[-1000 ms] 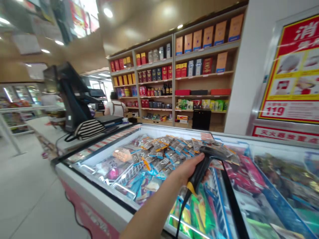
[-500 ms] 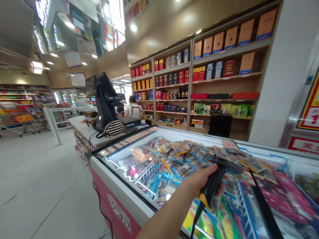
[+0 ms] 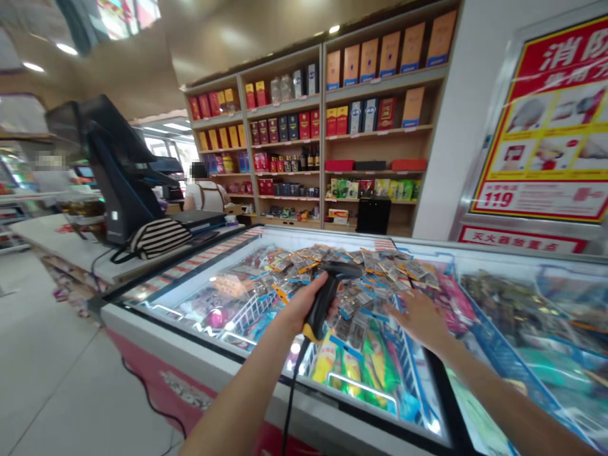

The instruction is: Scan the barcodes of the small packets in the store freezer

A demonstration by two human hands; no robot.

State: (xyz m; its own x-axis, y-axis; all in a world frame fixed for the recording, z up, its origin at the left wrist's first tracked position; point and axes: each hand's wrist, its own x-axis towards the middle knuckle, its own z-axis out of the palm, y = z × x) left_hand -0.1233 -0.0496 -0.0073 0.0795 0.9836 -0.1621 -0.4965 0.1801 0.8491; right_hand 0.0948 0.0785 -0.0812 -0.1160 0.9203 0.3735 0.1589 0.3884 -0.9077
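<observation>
A black barcode scanner [image 3: 321,306] with a yellow-edged base is gripped by my left hand [image 3: 303,304], its head over the freezer's glass top. Its cord hangs down past the freezer's near edge. On the glass lies a spread of small clear snack packets [image 3: 304,258] with orange and blue edges. My right hand [image 3: 422,318] reaches over the right side of this spread, fingers apart and close to the packets. Nothing shows in its grasp; whether the fingertips touch a packet I cannot tell.
The chest freezer [image 3: 209,351] holds baskets of bagged goods under glass. On the counter at left stand a black checkout terminal [image 3: 118,171] and a striped pouch [image 3: 159,239]. A person [image 3: 205,193] is behind the counter. Shelves of boxes [image 3: 323,149] line the back wall.
My right hand has come into view from the right, over the packets. The view has turned right, bringing the wall poster into sight. The scanner stays in my left hand.
</observation>
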